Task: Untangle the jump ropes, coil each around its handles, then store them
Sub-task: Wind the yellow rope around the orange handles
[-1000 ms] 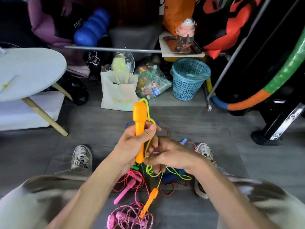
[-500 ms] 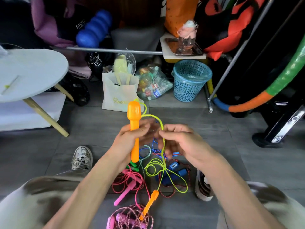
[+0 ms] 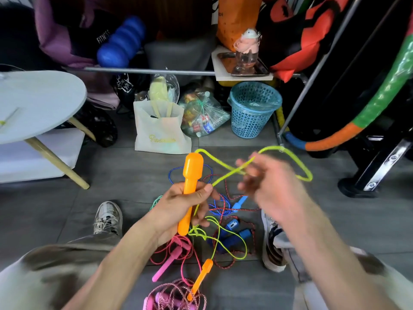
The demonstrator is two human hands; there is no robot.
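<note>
The yellow-green rope (image 3: 225,173) runs from the orange handle (image 3: 190,189), which the left hand (image 3: 178,209) wraps tightly. Beside that grip, the blurred right hand (image 3: 274,189) pinches a raised loop. Other ropes (image 3: 223,206) lie tangled on the floor below.

Orange handle (image 3: 190,189) stands upright, its yellow-green rope (image 3: 225,171) looping high and wide to the right; the twin orange handle (image 3: 201,279) dangles below, over pink (image 3: 169,262), blue (image 3: 232,233) and red-speckled ropes (image 3: 225,198) tangled on the floor.
</note>
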